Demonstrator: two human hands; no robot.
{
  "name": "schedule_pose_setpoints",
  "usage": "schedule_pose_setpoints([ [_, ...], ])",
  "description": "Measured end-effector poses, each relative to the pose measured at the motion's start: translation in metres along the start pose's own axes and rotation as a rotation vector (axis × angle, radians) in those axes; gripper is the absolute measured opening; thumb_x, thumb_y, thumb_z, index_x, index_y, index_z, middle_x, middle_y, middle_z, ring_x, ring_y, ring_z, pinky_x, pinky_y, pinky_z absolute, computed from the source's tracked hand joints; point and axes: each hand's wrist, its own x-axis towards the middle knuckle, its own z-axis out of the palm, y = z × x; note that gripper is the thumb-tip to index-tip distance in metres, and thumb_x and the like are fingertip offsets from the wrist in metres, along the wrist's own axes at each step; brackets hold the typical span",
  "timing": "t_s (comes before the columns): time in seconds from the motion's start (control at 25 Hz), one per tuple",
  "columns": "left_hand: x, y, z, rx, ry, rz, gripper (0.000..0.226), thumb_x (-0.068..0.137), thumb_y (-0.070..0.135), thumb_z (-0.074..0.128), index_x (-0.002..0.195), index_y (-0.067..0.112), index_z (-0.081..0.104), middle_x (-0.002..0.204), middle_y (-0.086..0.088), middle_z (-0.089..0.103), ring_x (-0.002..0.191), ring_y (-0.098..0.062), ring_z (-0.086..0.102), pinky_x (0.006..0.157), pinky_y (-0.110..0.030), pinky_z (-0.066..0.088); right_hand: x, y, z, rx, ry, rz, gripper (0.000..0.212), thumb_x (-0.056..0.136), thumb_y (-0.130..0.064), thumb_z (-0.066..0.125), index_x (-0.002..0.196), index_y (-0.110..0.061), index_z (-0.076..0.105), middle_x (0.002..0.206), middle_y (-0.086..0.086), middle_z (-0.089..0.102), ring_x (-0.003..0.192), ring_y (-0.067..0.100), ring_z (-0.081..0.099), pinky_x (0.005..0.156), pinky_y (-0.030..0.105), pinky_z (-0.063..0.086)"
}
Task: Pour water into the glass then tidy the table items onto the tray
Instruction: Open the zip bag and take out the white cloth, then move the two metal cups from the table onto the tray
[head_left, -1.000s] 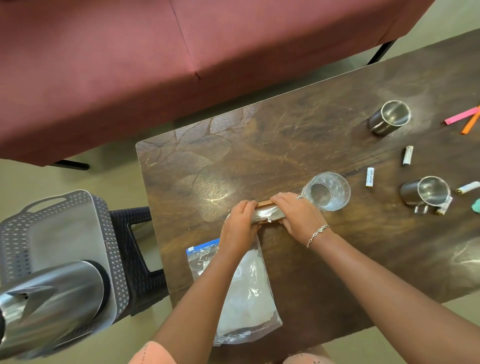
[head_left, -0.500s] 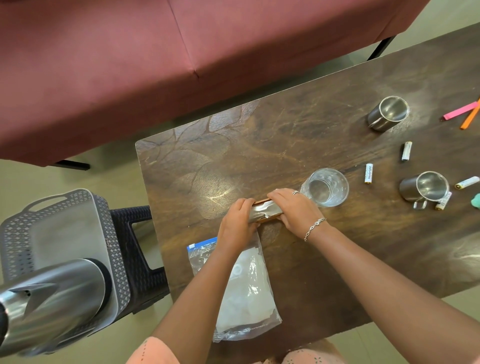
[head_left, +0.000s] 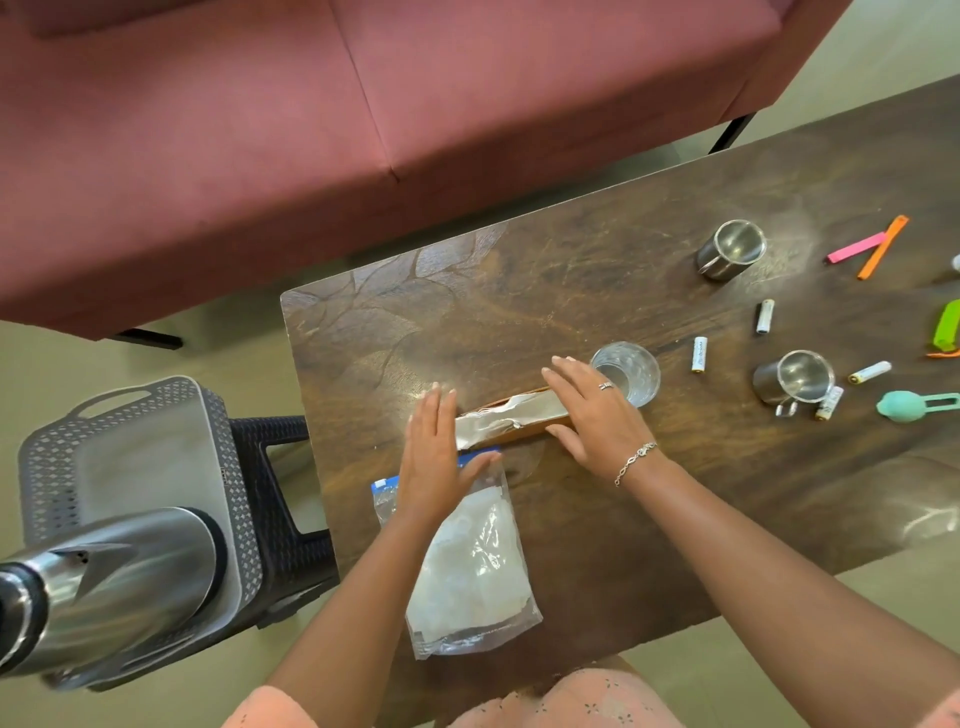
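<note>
A long box of aluminium foil (head_left: 511, 422) lies on the brown table (head_left: 597, 291), its silver sheet showing. My left hand (head_left: 434, 457) is flat and spread at the box's left end, over the top of a clear zip bag (head_left: 472, 566). My right hand (head_left: 592, 413) is spread at the box's right end, fingers apart, holding nothing. A clear glass (head_left: 631, 371) stands just beyond my right hand. The grey perforated tray (head_left: 150, 462) sits on a dark stool (head_left: 285, 519) left of the table, with a steel jug (head_left: 98, 587) lying in it.
Two steel mugs (head_left: 732, 249) (head_left: 792, 382) stand on the table's right part among several batteries (head_left: 700, 354). Pink and orange markers (head_left: 878, 249), a green clip (head_left: 948, 327) and a teal tool (head_left: 914, 404) lie at the far right. A red sofa (head_left: 311, 130) runs behind the table.
Both hands have let go of the foil box and opened flat beside its ends. The box now lies uncovered between them.
</note>
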Motion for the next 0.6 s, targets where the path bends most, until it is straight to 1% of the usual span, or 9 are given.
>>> schedule_pose_setpoints([
  [0.12, -0.013, 0.008, -0.011, 0.002, -0.004, -0.023, 0.084, 0.083, 0.053, 0.053, 0.147, 0.014, 0.014, 0.157, -0.006, 0.006, 0.145, -0.022, 0.002, 0.118, -0.038, 0.009, -0.017, 0.011, -0.018, -0.029, 0.031, 0.051, 0.067, 0.064, -0.017, 0.081, 0.122, 0.0, 0.053, 0.127, 0.02, 0.055, 0.117, 0.035, 0.054, 0.093, 0.047, 0.046],
  [0.2, -0.02, 0.021, -0.015, 0.004, -0.003, -0.014, 0.083, 0.085, 0.052, 0.051, 0.147, 0.014, 0.013, 0.157, -0.006, 0.005, 0.145, -0.021, 0.0, 0.118, -0.037, 0.007, -0.027, 0.02, -0.028, -0.041, 0.047, 0.065, 0.066, 0.061, -0.017, 0.083, 0.119, -0.001, 0.056, 0.124, 0.019, 0.057, 0.113, 0.035, 0.057, 0.088, 0.047, 0.049],
  [0.28, -0.023, 0.036, -0.014, 0.0, -0.008, -0.005, 0.081, 0.085, 0.053, 0.05, 0.147, 0.016, 0.013, 0.157, -0.005, 0.005, 0.145, -0.02, 0.0, 0.117, -0.034, 0.006, -0.036, 0.035, -0.036, -0.046, 0.066, 0.073, 0.066, 0.059, -0.016, 0.084, 0.117, -0.001, 0.056, 0.121, 0.019, 0.059, 0.11, 0.035, 0.058, 0.088, 0.047, 0.049],
  [0.4, -0.026, 0.064, -0.008, -0.029, -0.005, -0.006, 0.077, 0.086, 0.052, 0.051, 0.146, 0.018, 0.017, 0.157, -0.004, 0.006, 0.145, -0.02, 0.001, 0.118, -0.035, 0.01, -0.052, 0.072, -0.048, -0.034, 0.124, 0.117, 0.064, 0.06, -0.013, 0.083, 0.117, 0.0, 0.057, 0.12, 0.021, 0.059, 0.108, 0.038, 0.058, 0.091, 0.048, 0.047],
  [0.52, -0.02, 0.102, 0.005, -0.014, 0.005, 0.01, 0.075, 0.086, 0.05, 0.053, 0.145, 0.015, 0.021, 0.156, -0.006, 0.01, 0.145, -0.022, 0.004, 0.119, -0.035, 0.011, -0.068, 0.123, -0.064, -0.027, 0.173, 0.165, 0.061, 0.06, -0.009, 0.083, 0.114, 0.004, 0.059, 0.116, 0.024, 0.06, 0.105, 0.04, 0.059, 0.087, 0.05, 0.049],
  [0.6, -0.014, 0.13, 0.015, -0.043, 0.025, 0.007, 0.073, 0.085, 0.047, 0.056, 0.143, 0.014, 0.026, 0.155, -0.007, 0.014, 0.144, -0.022, 0.008, 0.119, -0.035, 0.012, -0.076, 0.152, -0.075, 0.004, 0.17, 0.186, 0.059, 0.06, -0.007, 0.083, 0.113, 0.004, 0.059, 0.115, 0.024, 0.061, 0.103, 0.04, 0.06, 0.085, 0.049, 0.05],
])
